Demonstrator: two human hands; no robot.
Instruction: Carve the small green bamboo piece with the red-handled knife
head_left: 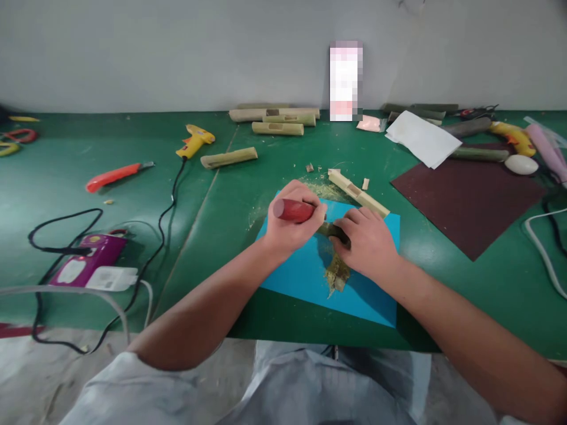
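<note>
My left hand (290, 227) is closed round a red-handled tool (293, 210), its handle sticking out to the left. The tool's tip is hidden between my hands. My right hand (367, 242) presses down on a greenish bamboo piece (336, 268) that lies on a blue sheet (305, 274). Only the near end of that piece and a bit by my fingers show. Bamboo shavings (321, 189) lie scattered just beyond my hands. A pale cut bamboo stick (358, 193) lies diagonally behind my right hand.
Several bamboo sections (277, 118) lie at the back of the green table (221, 195). A yellow glue gun (195, 141), an orange utility knife (116, 175) and a purple device (91, 260) with cables lie left. Right: dark sandpaper (469, 200), white paper (423, 140), another glue gun (514, 136).
</note>
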